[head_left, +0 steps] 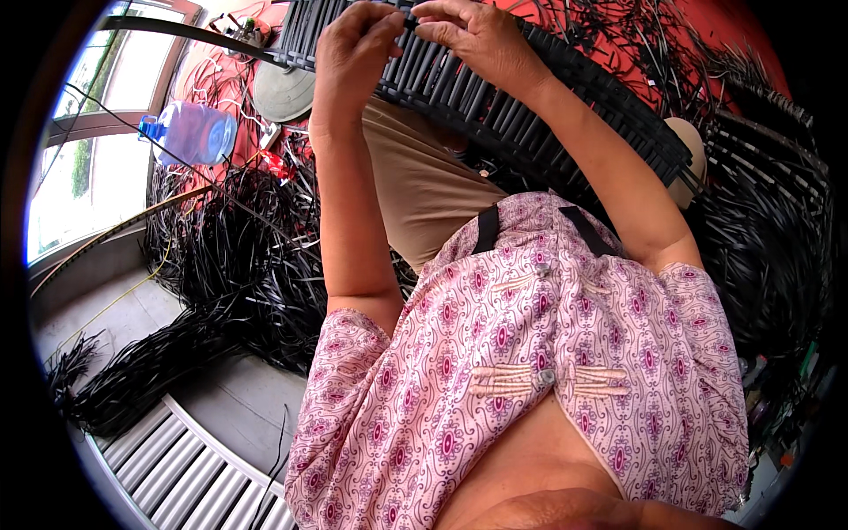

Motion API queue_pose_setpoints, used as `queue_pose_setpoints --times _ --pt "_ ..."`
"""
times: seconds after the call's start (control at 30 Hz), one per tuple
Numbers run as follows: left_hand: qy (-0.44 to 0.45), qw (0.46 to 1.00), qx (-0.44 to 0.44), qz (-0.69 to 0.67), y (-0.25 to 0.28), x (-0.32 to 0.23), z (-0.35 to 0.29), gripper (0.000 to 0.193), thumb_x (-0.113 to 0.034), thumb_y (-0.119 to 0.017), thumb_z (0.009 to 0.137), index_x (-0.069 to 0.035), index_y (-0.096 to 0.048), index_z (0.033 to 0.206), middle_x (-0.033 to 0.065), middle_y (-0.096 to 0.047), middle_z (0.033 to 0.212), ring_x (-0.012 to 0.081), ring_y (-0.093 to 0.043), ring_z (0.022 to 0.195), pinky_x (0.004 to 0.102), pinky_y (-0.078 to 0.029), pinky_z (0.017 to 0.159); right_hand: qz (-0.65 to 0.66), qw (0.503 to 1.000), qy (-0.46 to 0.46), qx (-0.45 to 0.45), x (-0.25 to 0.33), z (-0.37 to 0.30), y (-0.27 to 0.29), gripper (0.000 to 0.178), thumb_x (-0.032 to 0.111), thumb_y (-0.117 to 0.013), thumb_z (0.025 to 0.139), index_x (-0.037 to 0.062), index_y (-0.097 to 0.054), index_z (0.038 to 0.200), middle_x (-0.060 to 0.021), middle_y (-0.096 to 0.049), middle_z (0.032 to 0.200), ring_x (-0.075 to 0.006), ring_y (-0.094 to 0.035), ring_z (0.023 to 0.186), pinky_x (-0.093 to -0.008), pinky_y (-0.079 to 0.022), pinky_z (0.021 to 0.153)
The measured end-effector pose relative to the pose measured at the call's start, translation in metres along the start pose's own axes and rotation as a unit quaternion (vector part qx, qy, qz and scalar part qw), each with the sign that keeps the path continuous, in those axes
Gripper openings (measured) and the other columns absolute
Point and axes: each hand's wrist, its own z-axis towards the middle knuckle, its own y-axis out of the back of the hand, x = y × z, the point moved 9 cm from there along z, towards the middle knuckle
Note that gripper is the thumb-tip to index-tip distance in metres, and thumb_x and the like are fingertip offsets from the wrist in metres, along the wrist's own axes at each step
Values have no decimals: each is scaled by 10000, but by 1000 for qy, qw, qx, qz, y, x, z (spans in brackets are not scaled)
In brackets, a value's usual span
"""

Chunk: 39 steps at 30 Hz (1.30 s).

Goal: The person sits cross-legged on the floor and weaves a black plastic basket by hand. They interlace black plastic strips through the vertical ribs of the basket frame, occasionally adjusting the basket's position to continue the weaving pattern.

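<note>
Head view, single frame. Both forearms are reaching up and away from the body to a black woven panel [495, 106] that is lying tilted across the lap.

Left hand [353, 49]: fingers are curling closed, thumb and forefinger pinching at the panel's upper edge. A thin black strand [408, 25] is passing between the two hands there; the left fingertips appear to be gripping it, though the contact point is small and partly hidden.

Right hand [468, 35]: fingers are bending inward, tips meeting the same strand just beside the left fingertips. The two hands are nearly touching. Whether the right thumb is pressing the strand or the panel slat beneath it, cannot tell.

Panel: sitting directly under and below both sets of fingers, its parallel black slats running away from the fingertips toward the person's right.

Around: below the left fingers, past the elbow, a heap of loose black strips [238, 265] is spreading over the floor. Out to the left of those fingers, a clear water jug with blue cap [190, 132] is lying on its side near a window [97, 132]. More black strips [760, 238] are piling up well to the right of the right-hand fingers. A pink patterned blouse [530, 371] is filling the lower frame.
</note>
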Motion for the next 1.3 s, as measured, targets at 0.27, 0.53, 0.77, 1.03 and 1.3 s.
queue_pose_setpoints --times 0.27,0.53,0.77,1.03,1.3 --pt "-34 985 -13 168 -17 64 13 203 -228 -731 845 -45 -738 932 80 -719 810 207 -687 715 328 -528 679 187 952 -242 3 -67 -23 3 189 144 -640 926 -31 -681 985 -80 -673 764 -174 -630 631 -328 -535 616" --pt "-104 905 6 413 -54 46 4 239 -282 -731 809 -67 -716 913 112 -708 905 311 -677 885 416 -517 790 131 954 -268 -36 -72 -39 15 215 242 -700 912 30 -739 915 0 -667 692 -47 -601 582 -221 -507 560" --pt "-92 943 49 316 -46 58 18 207 -213 -656 811 -28 -722 878 189 -712 875 370 -681 863 433 -538 786 -68 981 -183 12 -77 -33 -2 238 250 -667 849 23 -731 880 -162 -692 731 -303 -697 715 -401 -559 721" --pt "-33 970 132 202 -42 86 30 294 -227 -695 830 -19 -727 1034 136 -716 806 220 -692 739 338 -536 708 -225 958 -170 57 -74 -23 -25 226 219 -633 844 63 -760 949 -190 -716 884 -349 -700 875 -435 -547 851" --pt "43 979 179 90 -44 88 24 240 -203 -662 901 -24 -734 1045 21 -675 764 88 -601 624 253 -479 553 -275 938 -203 49 -74 -22 -26 190 208 -641 848 71 -757 911 -199 -717 890 -368 -700 889 -453 -556 839"
